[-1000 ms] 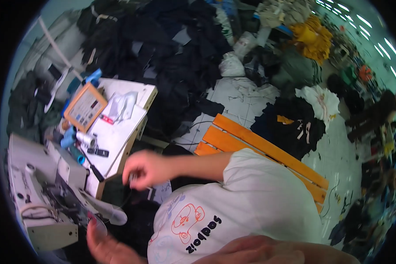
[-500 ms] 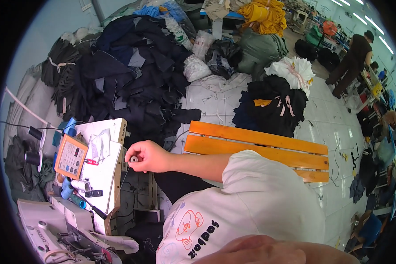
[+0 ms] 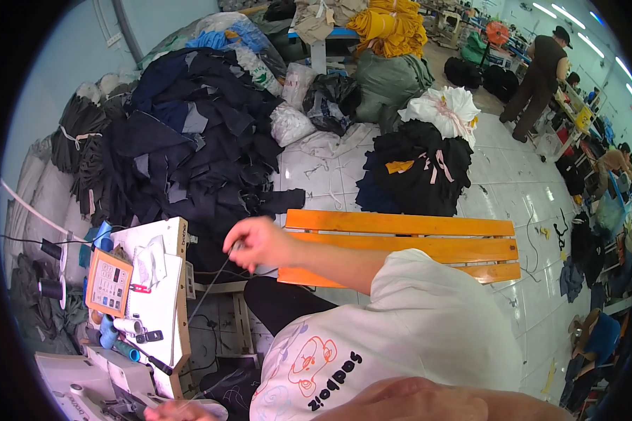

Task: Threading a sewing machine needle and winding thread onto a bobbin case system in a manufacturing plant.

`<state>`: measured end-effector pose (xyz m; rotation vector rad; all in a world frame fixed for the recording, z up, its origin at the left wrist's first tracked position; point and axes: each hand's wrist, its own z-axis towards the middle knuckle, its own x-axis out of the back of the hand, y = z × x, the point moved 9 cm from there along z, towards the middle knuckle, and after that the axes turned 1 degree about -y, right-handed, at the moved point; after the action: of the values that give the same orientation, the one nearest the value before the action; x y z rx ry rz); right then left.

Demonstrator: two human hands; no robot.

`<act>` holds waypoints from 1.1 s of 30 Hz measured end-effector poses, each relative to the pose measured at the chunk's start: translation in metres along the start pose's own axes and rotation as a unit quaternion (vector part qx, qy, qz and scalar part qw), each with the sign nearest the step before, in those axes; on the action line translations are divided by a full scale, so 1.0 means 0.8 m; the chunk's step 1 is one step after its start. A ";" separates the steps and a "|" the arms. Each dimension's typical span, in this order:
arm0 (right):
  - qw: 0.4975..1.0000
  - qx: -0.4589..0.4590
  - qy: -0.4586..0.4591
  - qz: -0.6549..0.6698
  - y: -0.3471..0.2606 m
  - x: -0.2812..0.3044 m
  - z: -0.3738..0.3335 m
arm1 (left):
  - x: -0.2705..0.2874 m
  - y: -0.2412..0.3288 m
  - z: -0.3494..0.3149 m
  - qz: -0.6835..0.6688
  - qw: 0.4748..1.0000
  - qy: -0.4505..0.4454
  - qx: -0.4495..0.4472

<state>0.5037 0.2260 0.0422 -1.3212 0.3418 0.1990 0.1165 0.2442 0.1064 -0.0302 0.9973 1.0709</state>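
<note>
My right hand is raised between the sewing table and the bench, fingers closed round a small metal bobbin, mostly hidden by them. A thin thread slants from it down toward the sewing machine. Only part of my left hand shows at the lower edge, beside the white sewing machine; its fingers are cut off and blurred. On the white table top are a control panel in an orange frame, blue thread spools, a red-handled small tool and a black-handled screwdriver.
An orange slatted bench stands beside my right arm. Beyond lie a large heap of dark navy fabric pieces, a black cloth bundle and a white bundle. A standing person is at the far right.
My right hand with the bobbin has moved right and slightly up, away from the table. My left hand has come into view at the lower edge. The view has shifted a little.
</note>
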 end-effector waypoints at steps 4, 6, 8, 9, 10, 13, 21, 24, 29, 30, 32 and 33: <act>0.984 0.025 0.103 -0.146 -0.018 0.028 -0.011 | -0.043 0.021 0.044 0.377 0.905 -0.027 -0.197; 0.919 0.195 -0.014 -0.343 -0.046 -0.049 -0.030 | 0.001 -0.018 0.005 0.597 0.655 0.412 -0.209; 0.945 0.173 -0.163 -0.224 -0.028 -0.117 -0.049 | 0.026 -0.139 0.053 0.686 0.681 0.248 0.062; 0.945 0.179 -0.187 -0.202 -0.027 -0.134 -0.054 | 0.040 -0.183 0.045 0.587 0.760 0.251 0.124; 0.917 0.264 -0.164 -0.251 -0.042 -0.141 -0.057 | 0.056 -0.196 0.046 0.569 0.768 0.265 0.131; 0.957 0.174 -0.121 -0.199 -0.031 -0.099 -0.035 | 0.082 -0.173 0.013 0.483 0.787 0.352 0.154; 0.988 0.076 0.106 -0.084 -0.035 0.043 0.000 | -0.063 0.015 0.061 0.221 0.956 -0.027 -0.189; 0.916 0.209 0.021 -0.341 -0.058 -0.042 -0.016 | -0.005 0.006 0.013 0.496 0.664 0.484 -0.282; 0.929 0.247 -0.149 -0.231 -0.051 -0.138 -0.040 | 0.068 -0.176 0.023 0.550 0.753 0.354 0.064; 0.937 0.235 -0.135 -0.222 -0.051 -0.127 -0.032 | 0.079 -0.178 0.010 0.503 0.781 0.356 0.104; 0.952 0.202 -0.098 -0.209 -0.051 -0.088 -0.014 | 0.086 -0.140 -0.006 0.414 0.829 0.368 0.075; 0.952 0.185 -0.062 -0.236 -0.050 -0.061 -0.007 | 0.079 -0.097 -0.014 0.441 0.812 0.383 -0.015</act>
<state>0.4712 0.2136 0.0951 -0.9782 -0.0505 -0.1794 0.1733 0.2439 0.0235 -0.0232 1.8130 2.0150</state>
